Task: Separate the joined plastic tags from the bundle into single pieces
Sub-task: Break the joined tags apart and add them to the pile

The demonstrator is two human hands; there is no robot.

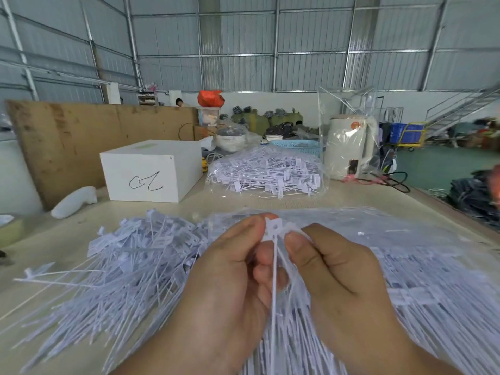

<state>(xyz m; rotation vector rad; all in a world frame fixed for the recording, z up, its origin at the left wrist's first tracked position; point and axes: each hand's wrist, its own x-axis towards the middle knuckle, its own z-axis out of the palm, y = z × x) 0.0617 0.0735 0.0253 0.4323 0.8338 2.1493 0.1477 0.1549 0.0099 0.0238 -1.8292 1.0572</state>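
Both hands meet at the middle of the view over a wide heap of white plastic tags [130, 261]. My left hand [227, 277] pinches the flat head of a small joined cluster of tags [272, 229] between thumb and fingers. My right hand [335, 272] pinches the same cluster from the right, thumb close to the left thumb. Thin white tails [274, 288] hang down between the palms. More tags [422, 272] lie under clear plastic film to the right of my hands.
A clear bag full of tags [266, 171] lies farther back on the table. A white box [151, 170] with a scribble stands at back left, a white kettle [347, 147] in plastic at back right, a blue basket [297, 146] behind the bag. The table edge [443, 201] runs along the right.
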